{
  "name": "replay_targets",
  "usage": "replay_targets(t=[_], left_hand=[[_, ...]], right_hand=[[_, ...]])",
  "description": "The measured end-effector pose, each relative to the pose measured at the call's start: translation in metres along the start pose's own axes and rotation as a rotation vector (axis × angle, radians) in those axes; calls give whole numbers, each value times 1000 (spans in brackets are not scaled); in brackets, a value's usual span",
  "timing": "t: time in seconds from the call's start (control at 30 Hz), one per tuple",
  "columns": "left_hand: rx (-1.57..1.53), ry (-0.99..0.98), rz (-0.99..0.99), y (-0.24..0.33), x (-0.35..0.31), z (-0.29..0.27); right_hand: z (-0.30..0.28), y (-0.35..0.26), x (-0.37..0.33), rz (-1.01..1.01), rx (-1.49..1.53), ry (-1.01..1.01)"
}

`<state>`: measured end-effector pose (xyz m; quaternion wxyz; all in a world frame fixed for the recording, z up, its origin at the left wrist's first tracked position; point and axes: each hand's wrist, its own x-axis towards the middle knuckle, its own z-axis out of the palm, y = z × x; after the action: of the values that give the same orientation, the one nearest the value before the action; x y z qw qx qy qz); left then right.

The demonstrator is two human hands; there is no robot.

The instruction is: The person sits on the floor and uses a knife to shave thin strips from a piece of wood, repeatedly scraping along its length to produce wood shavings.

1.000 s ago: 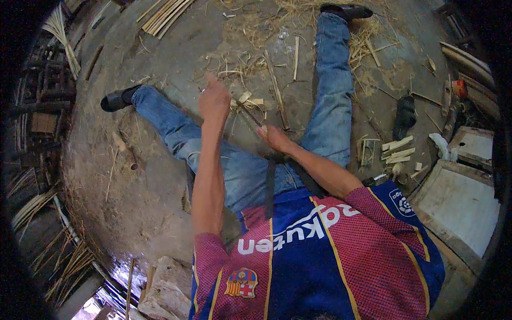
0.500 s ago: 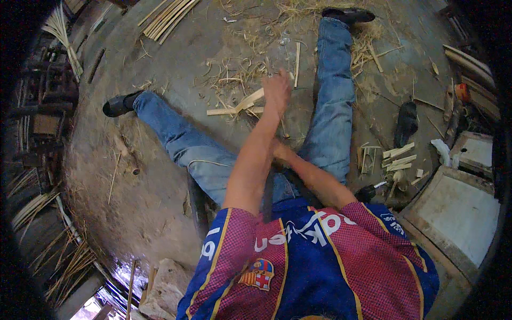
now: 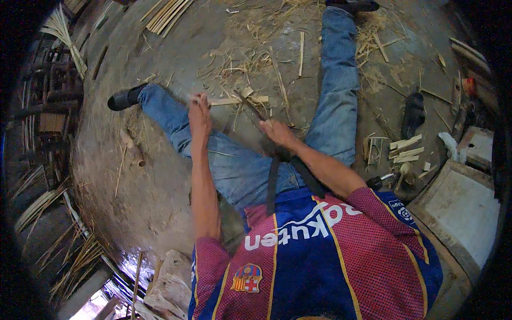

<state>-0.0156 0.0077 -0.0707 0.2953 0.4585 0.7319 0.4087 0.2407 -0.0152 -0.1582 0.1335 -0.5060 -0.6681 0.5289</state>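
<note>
My left hand (image 3: pixel 200 116) is closed round one end of a pale flat strip (image 3: pixel 223 101), which looks like split bamboo, stretching to the right over the floor. The fingers of my right hand (image 3: pixel 275 131) wrap round the handle of a knife (image 3: pixel 250 105). Its narrow dark blade points up and left and crosses the strip near its right part; whether it touches the strip I cannot tell. Beyond the blade lies a pile of curled shavings (image 3: pixel 234 66). A longer thin strip (image 3: pixel 279 74) lies just right of the pile.
My outstretched legs (image 3: pixel 336 80) lie on both sides of the work. A bundle of pale strips (image 3: pixel 169 16) lies at the far left. Short pale pieces (image 3: pixel 406 148) and a dark sandal (image 3: pixel 414 114) are on the right, near a white-topped box (image 3: pixel 458 208). Racks (image 3: pixel 48 117) line the left.
My left hand has swung left from the far middle to the strip's left end. The right hand has moved outward, and the knife now shows. A longer strip now lies beside the shavings.
</note>
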Motion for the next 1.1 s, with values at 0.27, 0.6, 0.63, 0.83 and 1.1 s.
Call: replay_targets(t=[0.27,0.6,0.63,0.83,1.1], left_hand=[[-314,166,67,-13,-53,16],[-44,161,58,-12,-28,14],[-13,155,65,-8,-25,15],[146,113,68,4,-14,18],[38,130,150,0,-17,24]], right_hand=[[0,7,-3,35,-139,50],[3,15,11,149,-243,39],[2,16,12,141,-239,41],[-5,5,9,111,-222,23],[4,29,13,-15,-279,119]])
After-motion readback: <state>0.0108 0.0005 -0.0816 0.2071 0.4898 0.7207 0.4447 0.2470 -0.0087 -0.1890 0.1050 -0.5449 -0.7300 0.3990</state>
